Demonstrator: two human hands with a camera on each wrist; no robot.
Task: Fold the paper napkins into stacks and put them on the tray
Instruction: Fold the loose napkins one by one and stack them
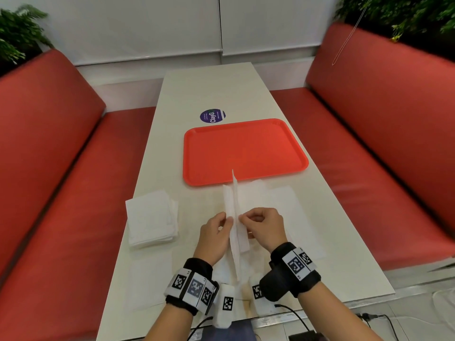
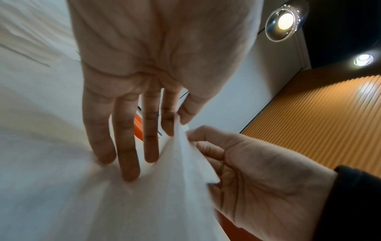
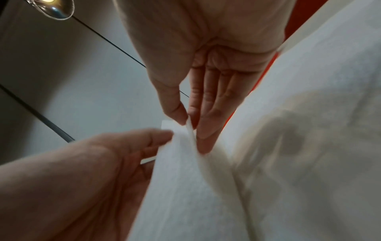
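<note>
Both hands, left (image 1: 214, 236) and right (image 1: 264, 226), pinch a napkin (image 1: 234, 217) standing on edge, long axis pointing twelve o'clock toward the tray (image 1: 283, 134).

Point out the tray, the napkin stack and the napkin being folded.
tray (image 1: 246, 148): head view, bare middle of its red floor.
napkin stack (image 1: 150, 217): head view, top sheet of the pile.
napkin (image 1: 234, 232): head view, raised fold pinched by left hand (image 1: 214, 236) and right hand (image 1: 264, 226).

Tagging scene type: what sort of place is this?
Probably a fast-food restaurant booth: red padded bench seats flank a long white table carrying a red plastic serving tray and stacked white paper napkins.
</note>
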